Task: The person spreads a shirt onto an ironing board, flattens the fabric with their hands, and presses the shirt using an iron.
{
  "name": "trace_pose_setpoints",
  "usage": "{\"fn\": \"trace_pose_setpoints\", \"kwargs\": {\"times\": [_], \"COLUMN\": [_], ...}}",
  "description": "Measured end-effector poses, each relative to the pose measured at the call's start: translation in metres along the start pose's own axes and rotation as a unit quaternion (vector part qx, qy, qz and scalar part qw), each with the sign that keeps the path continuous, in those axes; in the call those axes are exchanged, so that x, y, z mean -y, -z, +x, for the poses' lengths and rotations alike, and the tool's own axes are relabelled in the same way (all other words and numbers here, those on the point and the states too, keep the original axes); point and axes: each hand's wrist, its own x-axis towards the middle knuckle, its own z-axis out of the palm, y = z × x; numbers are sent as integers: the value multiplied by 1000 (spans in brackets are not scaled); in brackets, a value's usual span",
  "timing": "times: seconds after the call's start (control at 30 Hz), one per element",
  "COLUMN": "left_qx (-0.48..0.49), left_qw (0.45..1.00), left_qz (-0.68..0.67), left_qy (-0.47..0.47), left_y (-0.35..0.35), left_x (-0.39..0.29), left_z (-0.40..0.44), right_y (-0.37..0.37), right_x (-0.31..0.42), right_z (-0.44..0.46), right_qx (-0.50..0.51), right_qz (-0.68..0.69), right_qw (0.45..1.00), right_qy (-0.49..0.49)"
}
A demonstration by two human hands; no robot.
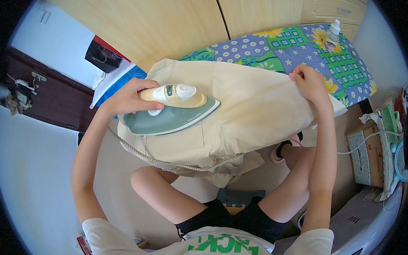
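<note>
My left hand (132, 98) is wrapped round the handle of a green and cream steam iron (173, 119). The iron lies on a cream cloth garment (254, 107) with a stitched pocket, its tip toward the right. At the garment's right part, my right hand (309, 84) pinches the upper edge of the cloth. Beneath the garment is an ironing board (260, 51) with a patterned blue and green cover. The iron's braided cord (175, 164) runs along the garment's near edge. Part of the garment hangs over the board's near side.
A clear spray bottle (333, 33) with a white top stands at the board's far right. Wooden cabinets (172, 18) rise behind the board. On the right is a cardboard box (369, 155); a dark door (48, 90) is at the left. My legs are under the garment's near side.
</note>
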Motion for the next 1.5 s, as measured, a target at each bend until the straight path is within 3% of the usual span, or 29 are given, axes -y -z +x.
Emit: {"fn": "trace_pose_setpoints", "kwargs": {"times": [0.23,0.33,0.47,0.63,0.77,0.83,0.97,1.03,1.13,1.37,1.43,1.5], "left_qx": [-154,-165,-130,-54,-106,-166,-164,-76,-30,-85,-111,-112], "left_qw": [984,981,987,998,994,981,981,995,999,992,994,994], "left_qz": [-27,-35,-21,16,4,-13,-7,1,12,67,11,12], "left_qy": [82,99,92,18,20,102,99,64,-14,-58,6,14], "left_y": [-14,-14,-9,-6,-12,-15,-12,-8,-4,-2,9,19], "left_x": [-23,-20,-17,-19,-22,-31,-23,-22,-19,-22,-22,-17], "left_z": [12,16,13,10,14,19,22,17,17,-1,-15,-23], "right_y": [-2,0,0,0,0,-3,-2,-1,-1,-3,-4,-5], "right_x": [1,5,4,0,3,0,2,3,1,0,-1,-4], "right_z": [-1,-4,-4,-1,-3,-3,-4,-4,-2,0,0,3], "right_qx": [-12,-28,-25,-2,0,-40,-42,-30,-25,5,0,14], "right_qz": [-1,2,7,2,-5,5,1,-1,-6,-13,-28,-19], "right_qw": [1000,1000,1000,1000,1000,999,998,999,999,1000,999,1000], "right_qy": [4,15,10,5,-1,36,35,22,30,-2,18,13]}}
